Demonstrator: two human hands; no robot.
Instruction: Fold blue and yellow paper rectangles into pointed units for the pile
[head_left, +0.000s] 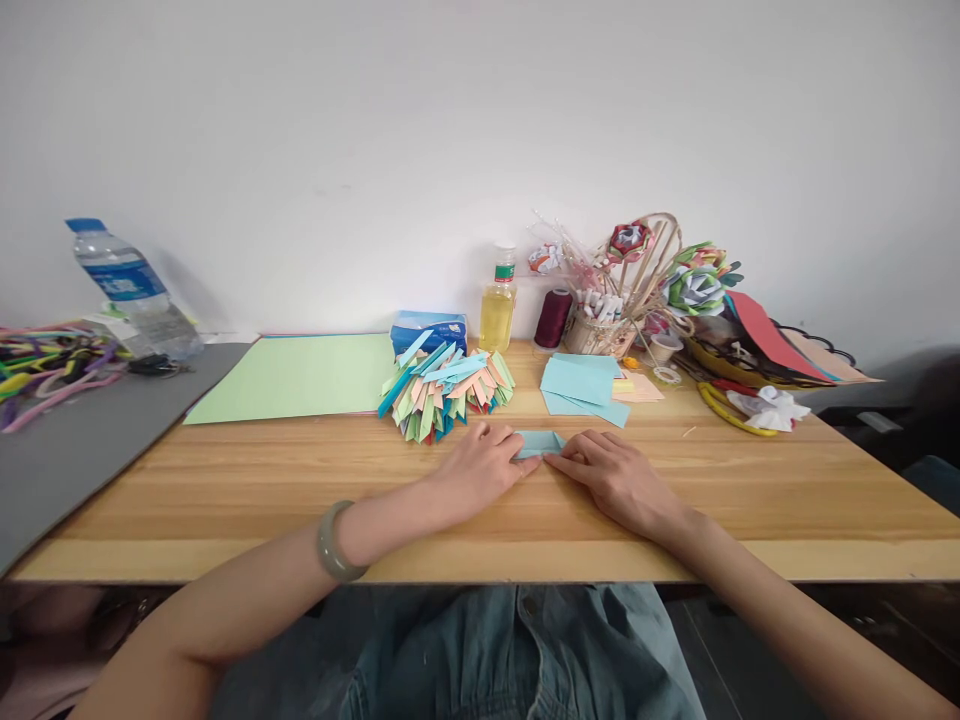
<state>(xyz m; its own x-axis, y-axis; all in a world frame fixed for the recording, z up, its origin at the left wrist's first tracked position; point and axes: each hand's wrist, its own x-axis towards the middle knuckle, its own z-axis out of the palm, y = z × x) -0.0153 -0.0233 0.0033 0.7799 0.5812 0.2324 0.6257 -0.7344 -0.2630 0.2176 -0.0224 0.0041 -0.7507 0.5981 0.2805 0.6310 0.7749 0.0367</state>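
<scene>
- Nearest the viewer: left hand (480,465), a bracelet (335,541) on its wrist, lies palm-down on the wooden table (225,490); its fingers (517,466) are extended and flat, pressing the left end of a small blue folded paper (538,443) rather than closing around it.
- Right hand (611,475) mirrors it; its fingertips (559,460) press the paper's right end, likewise flat and ungripped.
- The paper lies between the two sets of fingertips, touching both; it appears already folded into a narrow strip, so folding is judged under way, not finished.
- Just beyond the left fingers: a pile of finished folded pieces (446,390) in blue, green and pink, suggesting many units are done.
- Beyond the right fingers: a stack of unfolded blue sheets (581,385), suggesting more remain.
- Farthest, near the wall: an oil bottle (498,305), a thread spool (553,318) and a basket of paper flowers (622,290).
</scene>
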